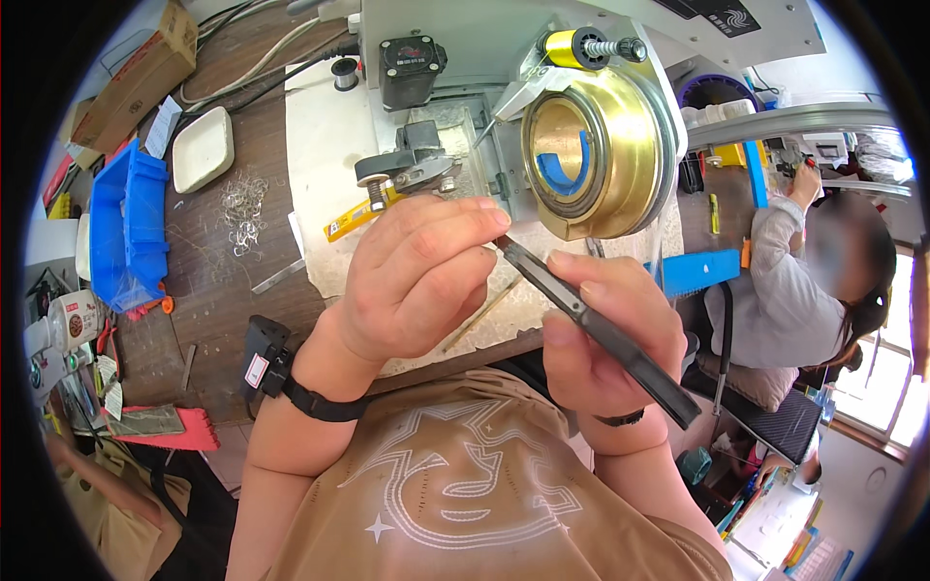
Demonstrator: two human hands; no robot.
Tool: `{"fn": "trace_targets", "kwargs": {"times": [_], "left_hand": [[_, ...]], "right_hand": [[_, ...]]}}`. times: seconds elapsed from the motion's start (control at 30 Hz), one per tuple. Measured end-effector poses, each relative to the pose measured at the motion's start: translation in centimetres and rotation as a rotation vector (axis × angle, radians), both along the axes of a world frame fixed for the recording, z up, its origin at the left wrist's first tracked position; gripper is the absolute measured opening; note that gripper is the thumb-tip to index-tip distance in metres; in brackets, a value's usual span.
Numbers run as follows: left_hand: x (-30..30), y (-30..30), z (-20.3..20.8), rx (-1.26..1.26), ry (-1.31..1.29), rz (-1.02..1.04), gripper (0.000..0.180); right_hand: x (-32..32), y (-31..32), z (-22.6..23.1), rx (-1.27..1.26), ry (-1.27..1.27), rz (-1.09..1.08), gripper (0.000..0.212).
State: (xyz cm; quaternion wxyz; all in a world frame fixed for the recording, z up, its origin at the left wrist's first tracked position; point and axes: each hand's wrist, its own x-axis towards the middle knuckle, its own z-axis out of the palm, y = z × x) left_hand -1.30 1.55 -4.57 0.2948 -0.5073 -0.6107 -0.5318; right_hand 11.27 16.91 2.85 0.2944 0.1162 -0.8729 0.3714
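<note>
Slanting through the middle is a long, dark, slim hand tool [593,324], whose exact kind I cannot tell. My right hand [620,329] grips it between thumb and fingers, with its wide end pointing down toward my body. At its narrow upper tip, my left hand [417,271] is closed in a pinch; whatever lies between those fingertips is too small or hidden. Just beyond my hands stands a machine with a brass-coloured ring [620,160], a blue curved strip [572,179] inside it and a yellow thread spool [564,48] on top.
On the brown table at left lie a pile of small wire pieces [244,208], a white dish [203,150] and a blue bin [131,228]. A yellow-handled cutter [354,219] rests beyond my left hand. At right a co-worker [785,281] sits by a blue strip [699,271].
</note>
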Motion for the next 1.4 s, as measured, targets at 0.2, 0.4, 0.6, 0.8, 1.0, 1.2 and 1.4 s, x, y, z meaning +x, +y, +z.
{"fn": "trace_targets", "kwargs": {"times": [0.2,0.4,0.6,0.8,1.0,1.2,1.4], "left_hand": [[0.0,0.0,0.0,-0.002,0.008,0.006,0.024],[0.2,-0.4,0.0,-0.041,-0.005,-0.027,0.020],[0.1,-0.1,0.1,-0.008,-0.003,-0.007,0.025],[0.0,-0.1,0.2,0.000,-0.006,-0.028,0.026],[0.7,-0.8,1.0,-0.053,-0.130,-0.092,0.017],[1.4,-0.5,3.0,-0.072,-0.417,-0.153,0.005],[2.0,-0.3,5.1,-0.148,-0.528,-0.140,0.003]], "right_hand": [[0.1,-0.1,0.0,-0.034,0.008,-0.010,0.045],[0.3,-0.2,0.3,-0.082,0.018,0.007,0.042],[1.9,0.5,1.0,-0.068,0.120,-0.035,0.036],[2.5,2.6,0.3,0.291,0.021,0.060,0.027],[2.6,4.1,-3.5,0.759,-0.313,0.079,0.015],[2.4,4.4,-3.6,0.565,-0.379,0.042,0.018],[-0.4,2.9,1.2,0.145,0.074,-0.170,0.021]]}}
